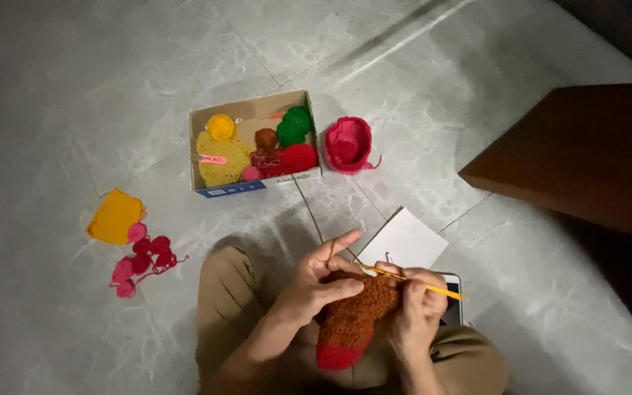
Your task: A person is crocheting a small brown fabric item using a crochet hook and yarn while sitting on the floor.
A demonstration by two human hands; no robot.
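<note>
While the person sits on the grey tile floor (53,88), both hands work a crochet piece at lower centre of the frame.
Left to right: yellow crochet piece (115,216) and pink crochet bits (140,260) at left on the floor; cardboard box (197,157) of yarn balls at upper centre, pink crochet cup (348,143) just beside it. Left hand (320,281) is pinching the brown crochet piece (356,311), index finger raised, likely tensioning yarn. Right hand (415,307) is closed around the yellow crochet hook (418,284), tip at the work's top edge. Looks mid-stitch; next move calls for steady yarn tension and a clean hook pull-through. Piece is fuzzy brown with a red band at its bottom, resting over the lap. White paper (407,241) and phone (453,307) lie right of the hands.
</note>
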